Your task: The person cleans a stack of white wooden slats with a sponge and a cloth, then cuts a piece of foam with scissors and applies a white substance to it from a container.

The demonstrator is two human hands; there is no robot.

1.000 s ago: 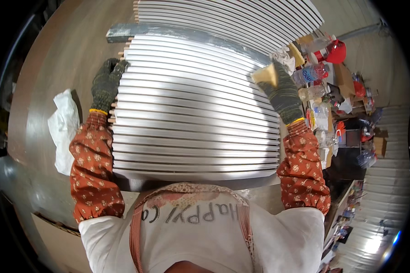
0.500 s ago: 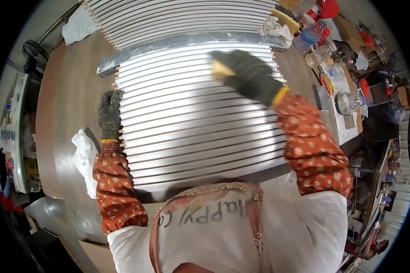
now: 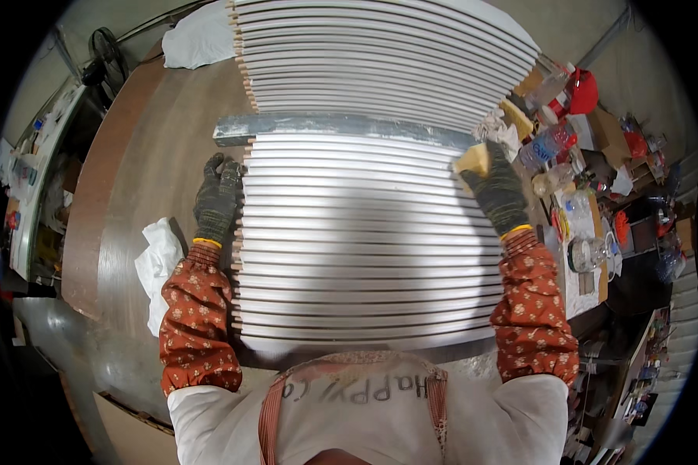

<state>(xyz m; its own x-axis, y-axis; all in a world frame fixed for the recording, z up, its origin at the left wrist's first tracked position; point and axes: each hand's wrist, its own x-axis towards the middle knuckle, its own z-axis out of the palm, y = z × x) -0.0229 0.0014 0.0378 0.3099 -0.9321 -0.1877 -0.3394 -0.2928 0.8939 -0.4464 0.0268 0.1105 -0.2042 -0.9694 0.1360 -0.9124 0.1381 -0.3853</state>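
Observation:
A row of long white-coated rods (image 3: 364,232) lies side by side across the table in front of me, with bare wooden tips at the left ends. My right hand (image 3: 500,190), in a dark knit glove, grips a yellowish sponge-like pad (image 3: 473,160) at the far right end of the row. My left hand (image 3: 219,194), gloved alike, rests by the rods' left ends with fingers loosely apart and holding nothing. Beyond the row, a grey, white-smeared bar (image 3: 341,126) lies crosswise between it and a second bank of white rods (image 3: 372,62).
On the brown table (image 3: 155,147), a crumpled white plastic bag (image 3: 159,263) lies left of my left forearm. Crumpled cloth (image 3: 498,136), a plastic bottle (image 3: 547,147) and other clutter crowd the right edge. A black fan (image 3: 105,58) stands at the far left.
My right hand has moved with the pad from over the middle of the rods to their right end. My left hand stays by the left ends, its fingers now more visible. The view has shifted.

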